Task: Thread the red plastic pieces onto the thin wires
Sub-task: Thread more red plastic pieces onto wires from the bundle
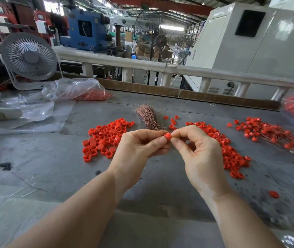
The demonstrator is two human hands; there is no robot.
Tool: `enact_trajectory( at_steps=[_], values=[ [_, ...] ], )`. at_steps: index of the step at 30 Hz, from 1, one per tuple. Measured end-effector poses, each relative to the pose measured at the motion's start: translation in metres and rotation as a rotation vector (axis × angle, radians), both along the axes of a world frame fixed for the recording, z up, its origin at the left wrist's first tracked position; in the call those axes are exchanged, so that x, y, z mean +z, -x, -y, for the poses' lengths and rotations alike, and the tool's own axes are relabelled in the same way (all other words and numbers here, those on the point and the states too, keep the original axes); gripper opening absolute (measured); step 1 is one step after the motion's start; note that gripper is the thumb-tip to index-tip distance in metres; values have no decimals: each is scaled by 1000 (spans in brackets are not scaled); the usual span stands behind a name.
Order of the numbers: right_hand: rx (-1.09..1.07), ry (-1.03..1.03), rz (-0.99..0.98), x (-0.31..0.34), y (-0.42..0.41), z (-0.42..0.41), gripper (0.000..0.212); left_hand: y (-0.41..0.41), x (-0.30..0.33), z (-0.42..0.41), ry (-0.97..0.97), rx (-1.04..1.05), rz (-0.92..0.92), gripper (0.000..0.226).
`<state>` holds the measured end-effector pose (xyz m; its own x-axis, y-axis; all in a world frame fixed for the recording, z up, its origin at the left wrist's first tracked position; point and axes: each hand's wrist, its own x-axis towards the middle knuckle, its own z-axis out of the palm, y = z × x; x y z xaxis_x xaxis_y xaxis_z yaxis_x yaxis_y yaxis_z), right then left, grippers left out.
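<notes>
Your left hand (139, 145) and right hand (199, 149) meet above the middle of the grey tabletop (53, 158), each pinching the same red plastic piece (167, 136) between thumb and forefinger, the left from 9 o'clock and the right from 3 o'clock. A thin wire (160, 158) trails below your hands toward 6 o'clock; whether it passes through the piece cannot be told. Behind your hands, toward 12 o'clock, lies a bundle of copper-coloured wires (148, 116), fanned at its far end. At 9 o'clock of the bundle sits a heap of loose red pieces (105, 138); at 3 o'clock a second heap (230, 153) runs back toward you, and farther out at 3 o'clock lies a pile of red pieces with wires among them (271, 135). At 10 o'clock a clear plastic bag (74, 88) holds more red pieces, beside a white desk fan (29, 56).
</notes>
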<state>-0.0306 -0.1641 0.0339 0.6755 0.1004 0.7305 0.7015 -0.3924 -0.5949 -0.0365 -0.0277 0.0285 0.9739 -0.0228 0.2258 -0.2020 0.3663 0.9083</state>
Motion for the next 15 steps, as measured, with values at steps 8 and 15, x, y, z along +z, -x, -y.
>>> enact_trajectory(
  at_steps=[8,15],
  values=[
    [-141,104,143,-3,1,-2,5,0,1,3,14,-51,-68,25],
    [-131,178,174,-4,2,-3,11,-2,-2,3,-12,-14,-62,33]
  ],
)
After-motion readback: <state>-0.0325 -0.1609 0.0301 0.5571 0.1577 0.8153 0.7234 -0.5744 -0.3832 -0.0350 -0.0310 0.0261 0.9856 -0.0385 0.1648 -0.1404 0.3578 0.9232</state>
